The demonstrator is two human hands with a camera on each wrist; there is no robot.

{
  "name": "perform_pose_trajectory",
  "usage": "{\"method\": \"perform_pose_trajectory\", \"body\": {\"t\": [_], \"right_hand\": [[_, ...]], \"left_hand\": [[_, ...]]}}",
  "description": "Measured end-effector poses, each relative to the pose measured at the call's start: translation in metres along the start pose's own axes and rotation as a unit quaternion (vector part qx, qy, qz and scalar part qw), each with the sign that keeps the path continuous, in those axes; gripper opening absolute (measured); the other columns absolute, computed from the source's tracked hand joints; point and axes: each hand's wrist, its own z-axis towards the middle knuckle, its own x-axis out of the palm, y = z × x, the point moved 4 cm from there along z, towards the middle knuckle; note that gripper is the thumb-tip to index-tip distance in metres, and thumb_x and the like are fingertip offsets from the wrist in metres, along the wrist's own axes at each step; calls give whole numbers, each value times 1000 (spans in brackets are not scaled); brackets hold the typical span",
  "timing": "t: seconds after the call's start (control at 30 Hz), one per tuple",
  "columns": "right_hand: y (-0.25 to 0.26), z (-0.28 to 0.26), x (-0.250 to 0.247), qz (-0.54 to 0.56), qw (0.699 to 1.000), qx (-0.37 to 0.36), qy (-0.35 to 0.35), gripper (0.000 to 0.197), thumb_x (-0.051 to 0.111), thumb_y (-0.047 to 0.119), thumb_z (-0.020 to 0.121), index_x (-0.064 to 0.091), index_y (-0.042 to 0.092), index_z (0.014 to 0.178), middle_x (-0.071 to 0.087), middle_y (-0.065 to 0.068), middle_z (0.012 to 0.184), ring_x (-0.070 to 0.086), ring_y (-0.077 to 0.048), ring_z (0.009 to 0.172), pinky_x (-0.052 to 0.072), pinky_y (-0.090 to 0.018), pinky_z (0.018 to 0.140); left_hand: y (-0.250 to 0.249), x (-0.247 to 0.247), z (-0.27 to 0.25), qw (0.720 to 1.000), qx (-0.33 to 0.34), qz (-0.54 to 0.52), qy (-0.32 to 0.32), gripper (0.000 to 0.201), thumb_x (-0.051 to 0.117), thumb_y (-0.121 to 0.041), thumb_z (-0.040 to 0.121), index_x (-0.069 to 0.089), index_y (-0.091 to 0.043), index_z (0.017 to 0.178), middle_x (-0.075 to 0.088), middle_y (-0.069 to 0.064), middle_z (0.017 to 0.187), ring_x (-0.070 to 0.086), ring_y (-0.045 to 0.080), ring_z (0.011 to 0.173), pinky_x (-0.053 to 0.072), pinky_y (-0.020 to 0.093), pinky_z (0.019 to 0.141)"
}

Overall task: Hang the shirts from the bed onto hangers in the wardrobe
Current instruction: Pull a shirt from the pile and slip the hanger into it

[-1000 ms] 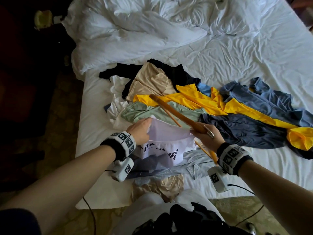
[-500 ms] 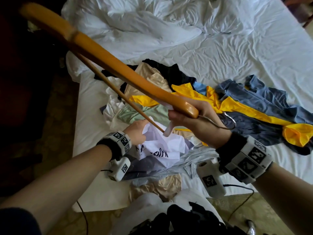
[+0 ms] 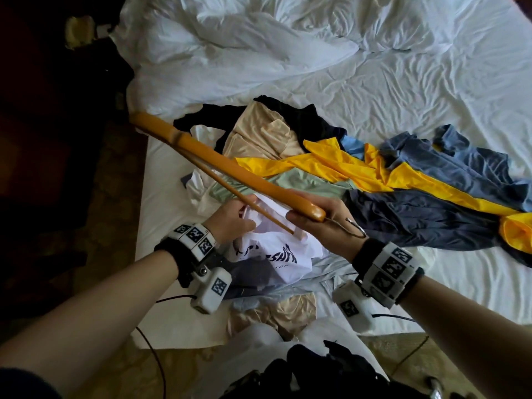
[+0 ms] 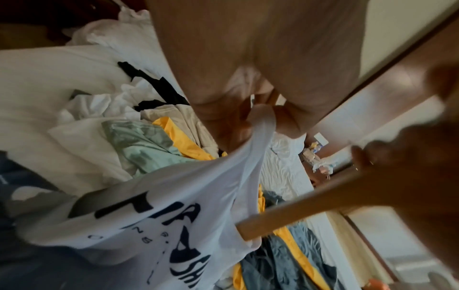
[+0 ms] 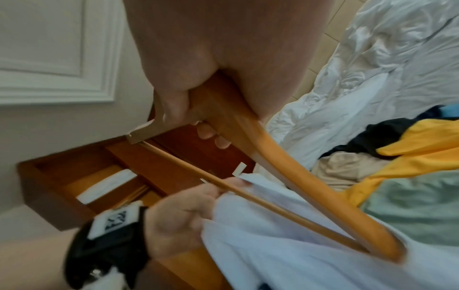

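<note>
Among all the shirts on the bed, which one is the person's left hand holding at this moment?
The white shirt with dark printed lettering. The left hand pinches its fabric; the yellow, green, beige and blue ones lie untouched.

white shirt [image 3: 276,251] bears dark lettering (only "sh" legible, rest folded).

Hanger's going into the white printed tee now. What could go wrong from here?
1. The left hand pinches only a small bunch of the white shirt, as the left wrist view shows; the fabric may slip out as the hanger pushes in.
2. The wooden hanger is long and its far arm sweeps over the pile; it could snag the yellow garment or the green shirt.
3. The metal hook by the right hand could catch cloth.
</note>
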Motion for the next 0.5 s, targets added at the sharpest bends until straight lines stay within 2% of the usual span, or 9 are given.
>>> {"method": "perform_pose_trajectory", "body": {"t": [0.03,0.1,0.17,0.23,0.27,0.3,0.33,0.4,0.5], "right_hand": [[-10,0,-3,-7,1000,23,6,44,73,9,88,62,43,114,68,27,74,63,6,76,48,-20,78],[-28,-2,-8,-25,998,56,19,44,75,17,87,65,54,109,70,18,78,65,-4,76,50,-34,77],[-41,-5,-14,-47,995,82,34,44,75,23,87,65,63,103,75,12,98,70,-10,96,54,-40,88],[-48,-8,-20,-72,992,99,41,43,76,25,87,64,62,104,73,14,109,66,-5,108,53,-40,97],[-51,-9,-22,-84,990,105,41,41,76,25,87,64,58,108,72,16,110,65,-2,108,52,-39,98],[-54,-9,-23,-91,989,110,40,40,76,24,87,64,53,111,72,18,110,65,1,107,52,-38,98],[-56,-8,-24,-96,988,117,35,39,76,24,86,66,49,113,71,20,109,64,3,106,52,-37,98],[-62,-7,-27,-111,985,132,24,37,78,22,84,70,39,116,70,19,109,64,4,104,52,-37,98],[-69,-9,-33,-147,978,146,23,40,78,17,83,70,28,121,72,10,110,68,-6,102,55,-36,94]], "left_hand": [[1,-3,-1,1000,2,-10,-17,25,62,-4,79,64,-18,100,58,-4,85,55,11,80,41,17,65],[6,-12,0,999,-11,7,-51,24,60,3,83,56,-21,79,53,-8,75,50,4,71,37,14,56],[14,-21,1,994,-25,44,-92,32,59,4,83,45,-18,64,44,-4,63,43,7,59,35,23,53],[22,-28,2,984,-31,100,-147,35,59,1,80,39,-13,56,39,1,56,41,18,55,32,30,56],[24,-29,1,976,-32,127,-172,27,59,0,80,45,-8,59,45,6,59,49,25,60,38,32,59],[26,-29,1,971,-26,152,-185,11,59,-2,81,58,-4,70,57,13,71,58,33,72,46,36,65],[29,-28,2,965,-24,179,-190,12,60,-4,82,68,-3,90,65,17,92,62,37,89,51,39,75],[34,-25,2,956,-47,235,-167,40,59,-9,86,66,-16,124,61,12,127,59,37,112,51,42,89],[43,-30,3,943,-65,289,-151,47,59,-12,88,60,-28,133,58,12,130,60,38,111,51,42,89]]}}
